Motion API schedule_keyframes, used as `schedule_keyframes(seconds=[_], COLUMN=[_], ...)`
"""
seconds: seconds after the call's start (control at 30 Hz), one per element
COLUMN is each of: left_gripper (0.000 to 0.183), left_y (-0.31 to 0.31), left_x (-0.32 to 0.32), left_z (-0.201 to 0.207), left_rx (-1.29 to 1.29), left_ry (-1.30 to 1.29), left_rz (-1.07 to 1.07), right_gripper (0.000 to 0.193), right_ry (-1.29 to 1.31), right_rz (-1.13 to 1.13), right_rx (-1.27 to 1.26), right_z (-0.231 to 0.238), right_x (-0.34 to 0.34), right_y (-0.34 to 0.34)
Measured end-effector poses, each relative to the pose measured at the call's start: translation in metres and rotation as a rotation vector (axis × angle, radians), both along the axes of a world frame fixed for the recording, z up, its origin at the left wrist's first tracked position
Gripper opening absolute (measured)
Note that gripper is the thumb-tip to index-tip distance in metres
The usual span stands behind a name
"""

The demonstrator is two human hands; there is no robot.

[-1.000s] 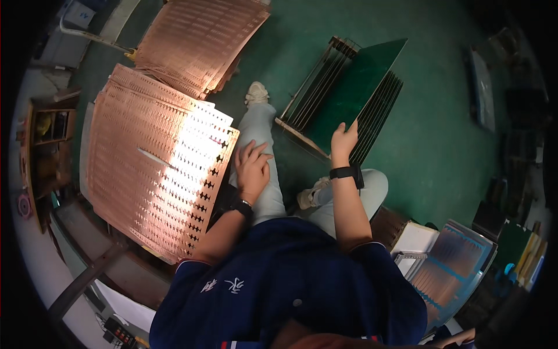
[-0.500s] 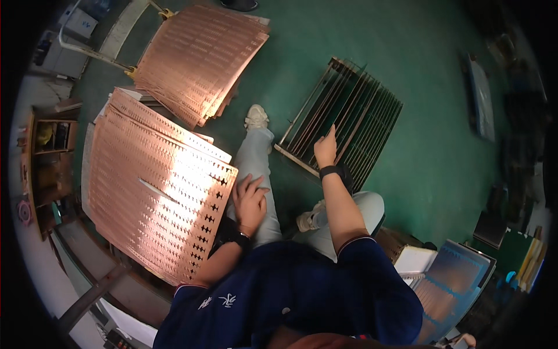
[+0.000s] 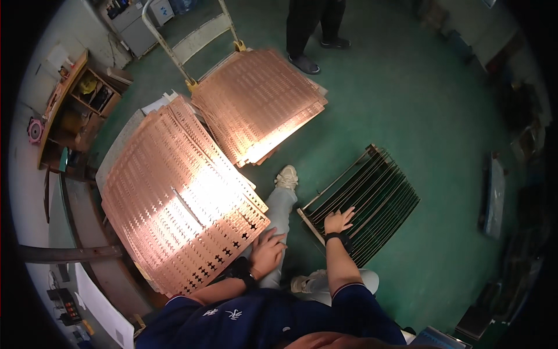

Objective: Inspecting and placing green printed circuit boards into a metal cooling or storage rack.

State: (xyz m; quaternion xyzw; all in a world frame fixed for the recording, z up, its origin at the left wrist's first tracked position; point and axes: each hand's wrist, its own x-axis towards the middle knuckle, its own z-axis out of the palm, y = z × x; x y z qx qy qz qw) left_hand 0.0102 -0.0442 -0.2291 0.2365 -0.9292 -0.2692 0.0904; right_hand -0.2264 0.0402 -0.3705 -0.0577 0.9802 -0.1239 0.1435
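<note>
My right hand [image 3: 339,221] is over the near left part of a slatted metal rack [image 3: 378,200] on the floor, fingers spread and nothing visible in them. Parallel dark bars fill the rack's frame. My left hand [image 3: 268,253] lies on my left leg, fingers stretched out, close to the corner of a stack of copper-coloured perforated sheets [image 3: 145,168]. A narrow strip [image 3: 187,206] rests on the top sheet, where glare hides some of the surface.
A second stack of perforated copper sheets [image 3: 261,93] sits on a trolley [image 3: 203,43] beyond the first. Another person's dark-trousered legs [image 3: 308,29] stand behind it. A wooden shelf unit [image 3: 87,110] is at left. A pale flat panel [image 3: 494,195] is at right.
My right hand has gone from closed fingers at a thin bar in the rack to spread fingers over it. The view has tilted up, bringing another person's legs into sight. My left hand stays on my leg.
</note>
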Motion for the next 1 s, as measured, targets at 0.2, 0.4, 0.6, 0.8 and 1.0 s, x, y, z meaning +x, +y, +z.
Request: schedule_keyframes(seconds=[0.2, 0.4, 0.6, 0.8, 1.0], left_gripper=[0.013, 0.017, 0.025, 0.036, 0.038], left_y=[0.007, 0.016, 0.062, 0.093, 0.05], left_x=[-0.001, 0.005, -0.012, -0.018, 0.003], left_z=[-0.002, -0.009, 0.034, 0.124, 0.135], left_rx=[-0.037, 0.013, 0.877, 1.978, 1.879], left_ry=[0.052, 0.113, 0.199, 0.528, 0.598], left_rz=[-0.045, -0.055, -0.34, -0.271, -0.127], right_gripper=[0.03, 0.024, 0.046, 0.043, 0.04], right_ry=[0.117, -0.181, -0.194, -0.547, -0.496], right_rz=[0.05, -0.245, -0.221, -0.145, 0.019], right_rx=[-0.528, -1.404, -1.864, -2.031, -2.121], right_z=[0.106, 0.242, 0.274, 0.27, 0.29], right_x=[-0.007, 0.009, 0.096, 0.166, 0.144], right_y=[0.048, 0.202, 0.24, 0.188, 0.207])
